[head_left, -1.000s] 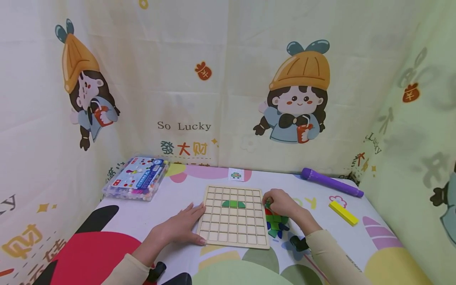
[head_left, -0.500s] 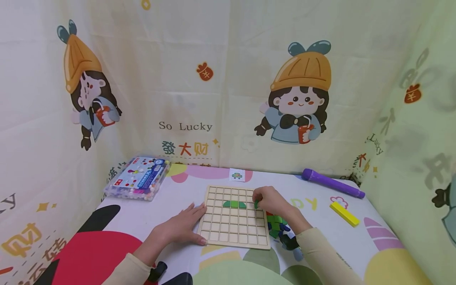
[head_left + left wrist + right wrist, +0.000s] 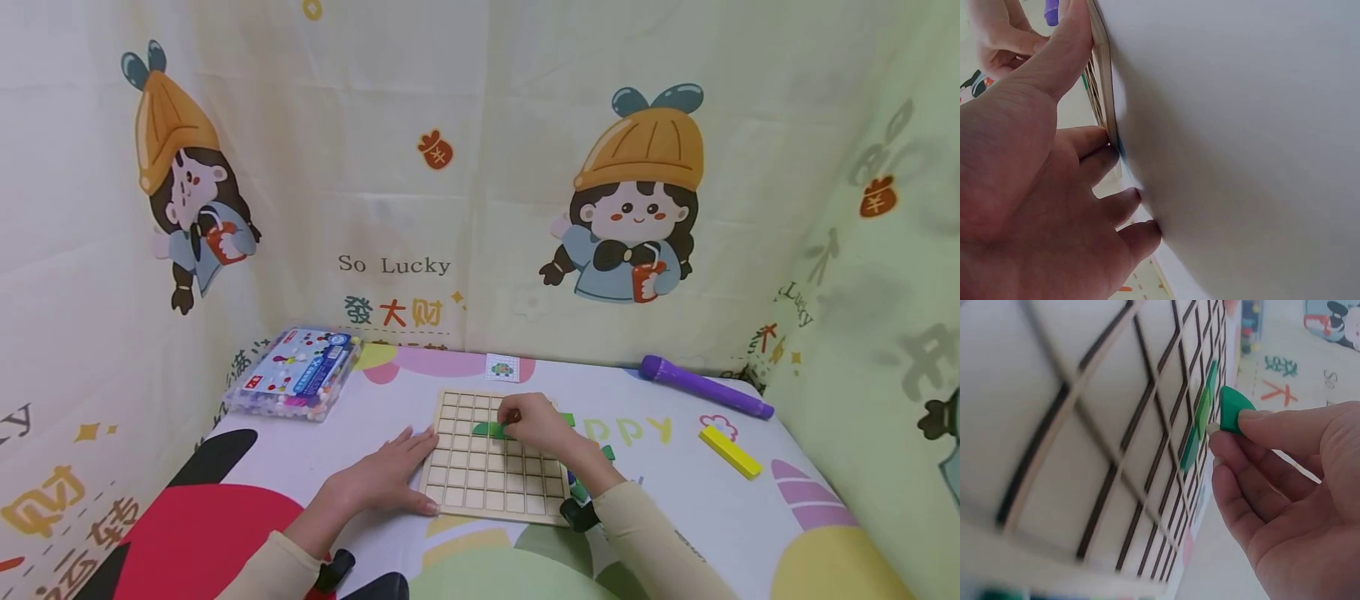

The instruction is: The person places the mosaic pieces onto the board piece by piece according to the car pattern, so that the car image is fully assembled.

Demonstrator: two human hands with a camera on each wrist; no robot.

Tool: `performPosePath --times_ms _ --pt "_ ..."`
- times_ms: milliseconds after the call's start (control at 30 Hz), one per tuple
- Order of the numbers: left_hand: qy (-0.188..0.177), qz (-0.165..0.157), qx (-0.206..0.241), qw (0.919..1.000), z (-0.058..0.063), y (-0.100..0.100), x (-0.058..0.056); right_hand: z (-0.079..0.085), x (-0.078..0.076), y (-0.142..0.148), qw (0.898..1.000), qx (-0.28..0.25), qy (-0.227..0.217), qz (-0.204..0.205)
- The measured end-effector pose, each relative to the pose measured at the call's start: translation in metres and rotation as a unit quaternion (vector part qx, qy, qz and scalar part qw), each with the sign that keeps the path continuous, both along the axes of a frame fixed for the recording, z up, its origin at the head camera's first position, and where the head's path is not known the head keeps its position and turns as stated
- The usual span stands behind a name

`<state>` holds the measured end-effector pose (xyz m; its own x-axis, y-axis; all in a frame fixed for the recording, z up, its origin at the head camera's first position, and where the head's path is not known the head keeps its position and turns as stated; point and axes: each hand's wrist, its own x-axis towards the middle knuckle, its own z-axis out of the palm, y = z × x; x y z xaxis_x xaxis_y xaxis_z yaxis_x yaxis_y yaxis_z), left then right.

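Over the upper middle of the wooden grid board (image 3: 487,500), the right hand (image 3: 536,425) pinches a green quarter-round piece (image 3: 1235,409) between thumb and fingertip, lifted off the cells in the right wrist view. A second ago that hand was at the loose pieces beyond the board's right edge; half a second ago it was above the right-hand columns; now it has come in toward the middle, reaching from 4 o'clock. The left hand (image 3: 386,477) stays where it was, spread at the board's 9 o'clock side, thumb at the lower left corner and fingers against the edge.

Just under the right hand lies a row of three green pieces (image 3: 1202,415), set in the grid as before; in the head view the hand now covers its right end. Off the board's edge, from 2 to 4 o'clock, are the loose pieces (image 3: 567,419), partly hidden by the right wrist; the green one at 2 o'clock has come into sight.

Farther out on the table (image 3: 660,475), none of the other things has shifted: a small picture card (image 3: 502,367) at 12 o'clock, a purple microphone (image 3: 705,387) at 2, a yellow block (image 3: 730,452) at 3 and a clear plastic box (image 3: 292,375) at 10.
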<state>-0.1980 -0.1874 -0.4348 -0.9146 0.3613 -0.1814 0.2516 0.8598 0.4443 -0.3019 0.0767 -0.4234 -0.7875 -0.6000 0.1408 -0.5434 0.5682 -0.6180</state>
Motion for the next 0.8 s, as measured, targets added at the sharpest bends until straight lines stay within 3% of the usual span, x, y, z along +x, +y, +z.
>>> performPosePath --times_ms 300,800 --pt "-0.003 0.002 -0.001 1.0000 -0.001 0.002 -0.001 -0.006 0.005 -0.026 1.000 -0.027 -0.010 0.003" --pt "0.001 0.003 -0.002 1.0000 -0.003 -0.001 -0.002 -0.012 0.012 -0.057 1.000 -0.018 -0.016 -0.007"
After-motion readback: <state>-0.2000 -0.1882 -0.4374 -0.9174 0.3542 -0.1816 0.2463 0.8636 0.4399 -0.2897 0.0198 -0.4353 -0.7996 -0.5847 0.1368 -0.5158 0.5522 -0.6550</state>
